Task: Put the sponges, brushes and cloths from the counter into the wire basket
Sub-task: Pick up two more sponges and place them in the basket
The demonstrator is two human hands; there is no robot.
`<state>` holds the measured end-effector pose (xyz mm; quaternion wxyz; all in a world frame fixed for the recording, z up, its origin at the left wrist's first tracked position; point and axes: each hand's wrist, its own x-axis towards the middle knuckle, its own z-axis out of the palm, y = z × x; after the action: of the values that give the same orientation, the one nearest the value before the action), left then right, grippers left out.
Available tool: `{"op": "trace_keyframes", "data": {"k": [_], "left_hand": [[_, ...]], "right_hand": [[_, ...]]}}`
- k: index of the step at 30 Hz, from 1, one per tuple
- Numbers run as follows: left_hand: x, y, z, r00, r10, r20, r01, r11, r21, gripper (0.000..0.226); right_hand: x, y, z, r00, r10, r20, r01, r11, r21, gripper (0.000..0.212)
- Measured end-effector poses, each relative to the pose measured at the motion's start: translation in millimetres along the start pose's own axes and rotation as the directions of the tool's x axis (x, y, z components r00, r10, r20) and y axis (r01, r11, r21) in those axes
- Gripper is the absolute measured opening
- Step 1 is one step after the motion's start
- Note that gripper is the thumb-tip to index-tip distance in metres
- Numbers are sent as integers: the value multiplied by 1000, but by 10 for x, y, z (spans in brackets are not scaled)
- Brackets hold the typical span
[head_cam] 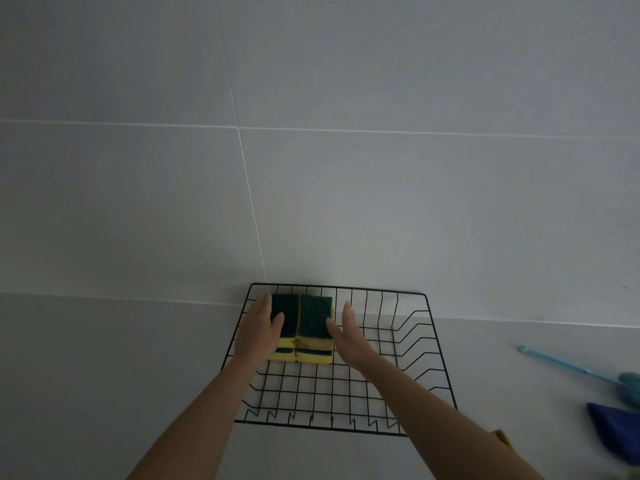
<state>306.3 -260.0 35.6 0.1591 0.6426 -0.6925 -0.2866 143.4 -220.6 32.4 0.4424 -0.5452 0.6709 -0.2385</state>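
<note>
as your left hand [258, 330] and right hand [349, 337], fingers straight, bracket the stacked sponges [313, 320], releasing unevenly may topple them.

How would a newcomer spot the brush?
Start at the black wire basket against the tiled wall. On the counter to its right lies the brush. Unlike the dark blue cloth beside it, it has a long, thin light-blue handle.
</note>
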Motion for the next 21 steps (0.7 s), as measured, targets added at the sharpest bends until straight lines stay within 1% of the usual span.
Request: {"op": "trace_keyframes", "data": {"k": [2, 4, 5, 6, 7, 9, 10, 12, 13, 14, 16, 18, 21], "left_hand": [[-83, 86, 23, 999, 34, -4, -34, 992, 124, 58], [-169, 196, 55, 998, 59, 2, -58, 973, 223, 62], [-214, 262, 80, 998, 69, 7, -69, 962, 263, 63], [-264, 337, 105, 996, 83, 10, -82, 950, 300, 65], [-318, 419, 132, 995, 100, 12, -99, 938, 333, 66], [-420, 587, 186, 989, 146, 24, -144, 911, 388, 72], [-471, 673, 220, 984, 173, 32, -171, 896, 409, 82], [-576, 842, 301, 973, 224, 51, -224, 871, 438, 116], [-622, 923, 351, 969, 241, 59, -241, 857, 456, 125], [-676, 1024, 426, 964, 259, 61, -256, 844, 472, 126], [-770, 1181, 540, 957, 278, 76, -281, 836, 471, 117], [-877, 1387, 705, 942, 311, 122, -331, 816, 473, 114], [-1034, 1703, 1008, 911, 360, 200, -412, 781, 469, 119]], "right_hand": [[-96, 52, -80, 999, -29, -18, 26, 985, -172, 56], [-185, 143, -163, 996, -90, -18, 77, 928, -365, 48], [-250, 164, -209, 995, -96, -10, 84, 915, -394, 50], [-320, 171, -267, 995, -93, -21, 77, 912, -403, 56], [-377, 184, -337, 995, -90, -35, 67, 905, -420, 62], [-501, 207, -492, 991, -111, -71, 62, 868, -493, 67], [-575, 225, -570, 989, -121, -80, 59, 842, -536, 67], [-743, 289, -747, 985, -131, -110, 40, 804, -593, 71], [-825, 343, -835, 983, -135, -126, 29, 787, -617, 73], [-935, 409, -941, 980, -138, -145, 16, 775, -632, 75], [-1112, 520, -1097, 977, -140, -160, 0, 753, -658, 80], [-1333, 674, -1294, 971, -128, -203, -38, 752, -658, 84], [-1652, 979, -1592, 961, -78, -264, -114, 760, -639, 83]]}}
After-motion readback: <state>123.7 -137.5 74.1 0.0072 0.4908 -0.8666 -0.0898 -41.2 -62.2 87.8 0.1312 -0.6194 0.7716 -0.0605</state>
